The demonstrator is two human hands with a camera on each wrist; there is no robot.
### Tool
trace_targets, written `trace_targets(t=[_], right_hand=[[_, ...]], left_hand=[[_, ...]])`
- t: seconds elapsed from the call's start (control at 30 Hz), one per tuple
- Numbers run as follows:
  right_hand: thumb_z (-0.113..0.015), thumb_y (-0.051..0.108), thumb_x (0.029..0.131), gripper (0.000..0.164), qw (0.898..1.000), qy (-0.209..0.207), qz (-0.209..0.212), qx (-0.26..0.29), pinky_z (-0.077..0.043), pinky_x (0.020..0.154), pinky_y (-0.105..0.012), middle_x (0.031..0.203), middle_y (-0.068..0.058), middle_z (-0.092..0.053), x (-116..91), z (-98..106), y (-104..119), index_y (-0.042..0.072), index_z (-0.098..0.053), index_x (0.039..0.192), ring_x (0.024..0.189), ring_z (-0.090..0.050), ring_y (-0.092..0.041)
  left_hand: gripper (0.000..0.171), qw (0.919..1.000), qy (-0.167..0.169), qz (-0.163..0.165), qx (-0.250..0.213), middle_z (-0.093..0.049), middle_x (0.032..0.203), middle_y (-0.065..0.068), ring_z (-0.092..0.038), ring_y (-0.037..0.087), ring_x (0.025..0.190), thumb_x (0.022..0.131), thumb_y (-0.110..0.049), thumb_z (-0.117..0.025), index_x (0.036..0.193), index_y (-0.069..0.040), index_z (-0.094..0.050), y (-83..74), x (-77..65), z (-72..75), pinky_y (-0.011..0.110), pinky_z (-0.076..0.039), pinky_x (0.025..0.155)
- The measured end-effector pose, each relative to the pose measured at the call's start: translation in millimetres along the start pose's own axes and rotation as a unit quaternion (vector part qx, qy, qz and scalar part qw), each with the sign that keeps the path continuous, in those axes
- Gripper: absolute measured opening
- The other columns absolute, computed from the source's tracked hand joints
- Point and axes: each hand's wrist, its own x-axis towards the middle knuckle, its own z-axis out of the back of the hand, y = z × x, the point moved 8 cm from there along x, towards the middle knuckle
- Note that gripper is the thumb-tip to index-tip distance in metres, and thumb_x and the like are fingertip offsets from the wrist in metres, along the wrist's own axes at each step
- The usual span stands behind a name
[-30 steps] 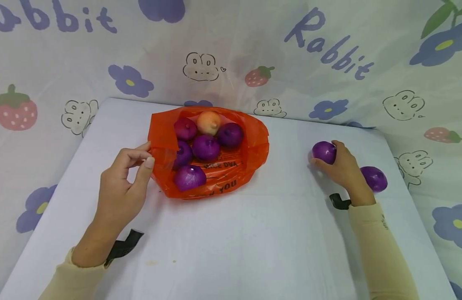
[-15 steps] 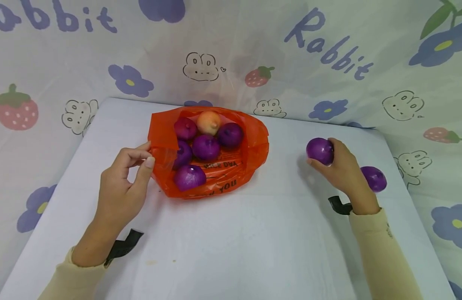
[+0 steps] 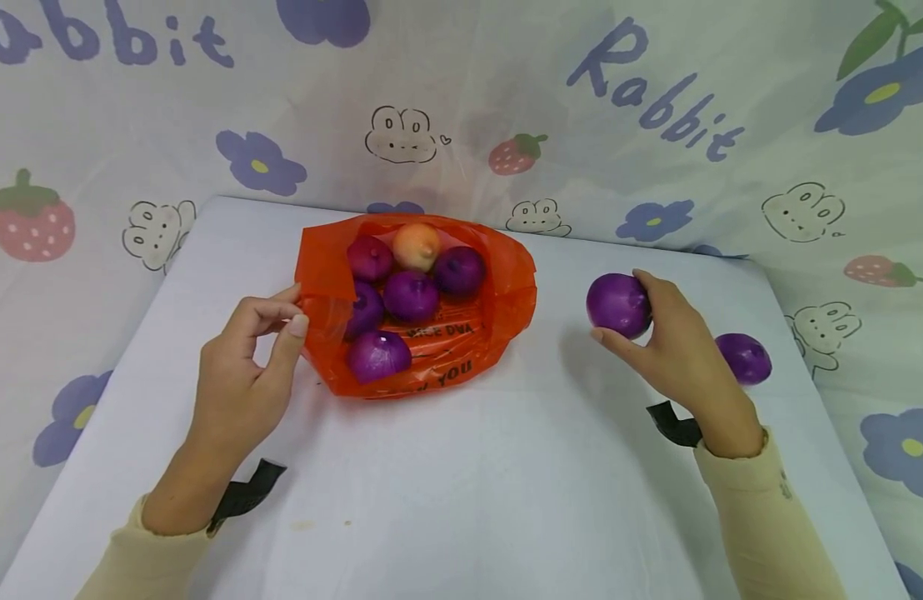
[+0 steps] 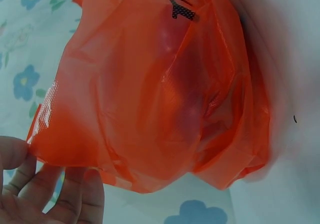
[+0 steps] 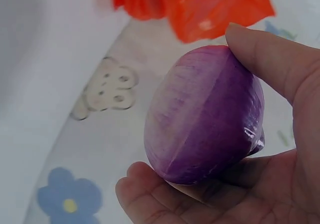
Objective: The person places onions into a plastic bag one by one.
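Note:
My left hand [image 3: 244,367] pinches the left edge of a red-orange plastic bag [image 3: 510,283], whose mouth faces me. In the left wrist view the thumb and fingers hold a corner of the bag [image 4: 135,108]. Inside lie several purple onions [image 3: 411,295], a reddish-purple one [image 3: 370,258] and a pale orange round fruit [image 3: 416,246]. To the right of the bag, my right hand [image 3: 682,350] grips a glossy purple onion [image 3: 617,304] between thumb and fingers, raised over the table with its shadow below. The right wrist view shows this onion's [image 5: 205,114] paler, streaked side.
Another purple onion [image 3: 745,358] lies on the white table [image 3: 461,483] behind the right wrist. A black strap end hangs by each wrist. A cloth [image 3: 461,100] printed with rabbits, flowers and strawberries stands behind the table.
My right hand has lifted the onion off the table and moved it left, toward the bag. The left hand and the bag have stayed in place.

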Motion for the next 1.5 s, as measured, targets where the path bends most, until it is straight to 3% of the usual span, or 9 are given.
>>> trace_targets(t=[0.17, 0.4, 0.6, 0.93, 1.23, 1.5], right_hand=[[-0.085, 0.037, 0.088, 0.102, 0.999, -0.022, 0.037, 0.005, -0.051, 0.098, -0.066, 0.152, -0.029, -0.046, -6.5, 9.8, 28.4, -0.001, -0.026, 0.162, 0.125, -0.055, -0.046], [-0.088, 0.035, 0.086, 0.096, 0.995, -0.026, 0.095, 0.016, -0.053, 0.097, -0.062, 0.150, -0.020, -0.050, -9.1, 15.4, 70.2, 0.004, -0.035, 0.159, 0.128, -0.055, -0.039], [-0.087, 0.039, 0.086, 0.089, 0.988, -0.018, 0.149, 0.024, -0.053, 0.102, -0.052, 0.148, -0.009, -0.051, -4.0, 8.2, 100.7, 0.008, -0.040, 0.156, 0.131, -0.054, -0.026], [-0.088, 0.038, 0.086, 0.089, 0.972, -0.009, 0.235, 0.028, -0.054, 0.102, -0.042, 0.148, -0.013, -0.046, -0.3, -5.7, 147.6, 0.006, -0.043, 0.156, 0.130, -0.052, -0.025], [-0.085, 0.034, 0.089, 0.087, 0.965, 0.037, 0.260, 0.020, -0.054, 0.100, -0.036, 0.147, -0.012, -0.045, 12.7, -30.0, 174.2, 0.003, -0.039, 0.156, 0.130, -0.051, -0.023], [-0.085, 0.032, 0.089, 0.089, 0.969, 0.080, 0.235, 0.017, -0.055, 0.100, -0.039, 0.153, -0.012, -0.045, 26.0, -48.8, 179.1, 0.005, -0.036, 0.158, 0.129, -0.055, -0.023]], left_hand=[[0.016, 1.0000, 0.000, 0.002, 0.001, -0.065, 0.142, 0.012, -0.056, -0.006, 0.118, 0.105, -0.005, -0.060, 0.115, 0.007, -0.060, 0.4, -0.7, 0.4, 0.011, -0.043, 0.098], [0.015, 1.0000, 0.000, 0.000, 0.000, -0.065, 0.141, 0.013, -0.056, -0.006, 0.118, 0.105, -0.004, -0.060, 0.115, 0.008, -0.060, -0.3, -1.2, 0.7, 0.011, -0.043, 0.098], [0.015, 1.0000, 0.004, 0.007, 0.001, -0.065, 0.142, 0.012, -0.056, -0.006, 0.117, 0.105, -0.005, -0.060, 0.115, 0.007, -0.060, 0.5, -1.9, -0.3, 0.010, -0.043, 0.098], [0.015, 1.0000, 0.008, 0.005, 0.001, -0.065, 0.142, 0.010, -0.056, -0.005, 0.120, 0.106, -0.007, -0.060, 0.115, 0.005, -0.060, 0.5, -1.1, -2.2, 0.011, -0.043, 0.099], [0.016, 1.0000, 0.009, 0.004, 0.001, -0.065, 0.142, 0.011, -0.056, -0.005, 0.119, 0.105, -0.006, -0.060, 0.115, 0.006, -0.060, 0.0, -1.1, -2.3, 0.011, -0.043, 0.099], [0.014, 0.9999, 0.014, 0.002, -0.005, -0.065, 0.142, 0.011, -0.057, -0.003, 0.121, 0.105, -0.006, -0.061, 0.113, 0.006, -0.060, -0.8, -0.8, -3.5, 0.012, -0.043, 0.100]])
